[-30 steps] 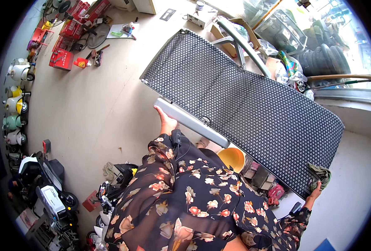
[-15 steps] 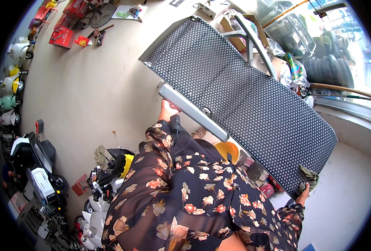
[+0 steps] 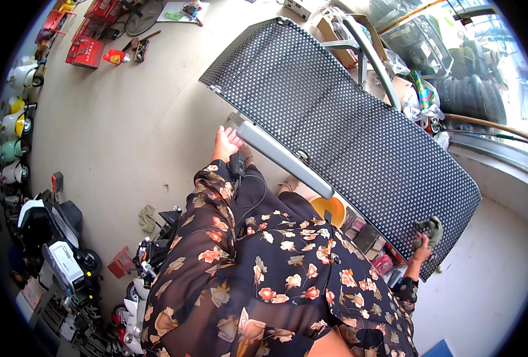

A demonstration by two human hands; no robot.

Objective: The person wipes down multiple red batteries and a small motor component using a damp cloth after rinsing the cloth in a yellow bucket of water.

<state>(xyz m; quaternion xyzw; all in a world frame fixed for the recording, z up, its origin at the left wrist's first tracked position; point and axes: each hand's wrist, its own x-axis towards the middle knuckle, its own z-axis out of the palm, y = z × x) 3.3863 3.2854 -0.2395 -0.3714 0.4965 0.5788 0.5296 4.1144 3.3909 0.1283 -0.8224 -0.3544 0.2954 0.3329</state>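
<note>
A reclining lounge chair (image 3: 335,128) with black-and-white woven mesh stretches diagonally in front of me. Its grey armrest (image 3: 285,159) runs along the side nearest my body, and the other armrest (image 3: 371,59) is on the far side. Beside the upper end of the near armrest, my left hand (image 3: 226,143) is open with fingers apart and holds nothing. Whether its fingertips touch the chair I cannot tell. At the lower right end of the mesh, my right hand (image 3: 420,253) grips a grey-green cloth (image 3: 433,232) against the surface.
A yellow bucket (image 3: 328,209) stands under the near side of the chair. Scooters (image 3: 64,262) line the left. Red boxes (image 3: 85,52) and tools lie at the far left. Tires (image 3: 472,98), bags and a cardboard box (image 3: 335,50) crowd the window side.
My left hand has come off the armrest and opened beside it. With the cloth, my right hand has moved from the chair's corner up and inward onto the mesh.
</note>
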